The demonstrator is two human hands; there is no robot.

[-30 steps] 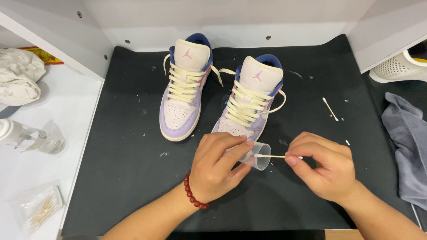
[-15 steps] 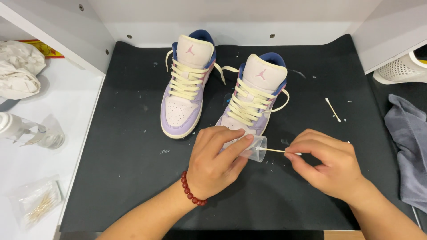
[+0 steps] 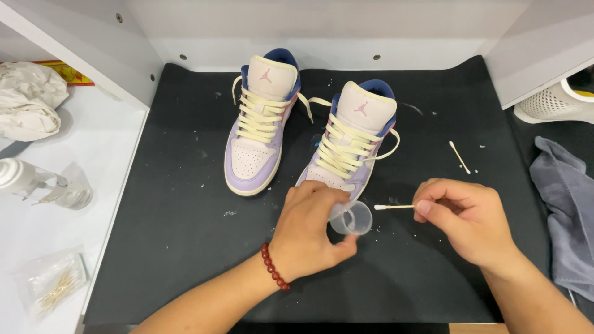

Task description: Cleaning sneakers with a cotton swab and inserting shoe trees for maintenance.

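Observation:
My left hand (image 3: 309,232), with a red bead bracelet on the wrist, grips a small clear plastic cup (image 3: 352,218) tilted on its side, its mouth facing right. My right hand (image 3: 467,216) pinches a cotton swab (image 3: 393,206) by one end; its white tip sits just outside the cup's mouth. Both hands hover over a black mat (image 3: 173,235). Behind them stand two lilac and white sneakers with cream laces, the left sneaker (image 3: 260,133) and the right sneaker (image 3: 349,139), toes toward me. My left hand covers the toe of the right sneaker.
A loose cotton swab (image 3: 459,157) lies on the mat at right. A grey cloth (image 3: 566,204) drapes at the right edge. On the white shelf at left are a crumpled white rag (image 3: 31,99), a clear bottle (image 3: 37,182) and a bag of swabs (image 3: 52,287).
The swab has been drawn out of the cup to the right; its tip now sits just outside the mouth. My left hand keeps hold of the cup.

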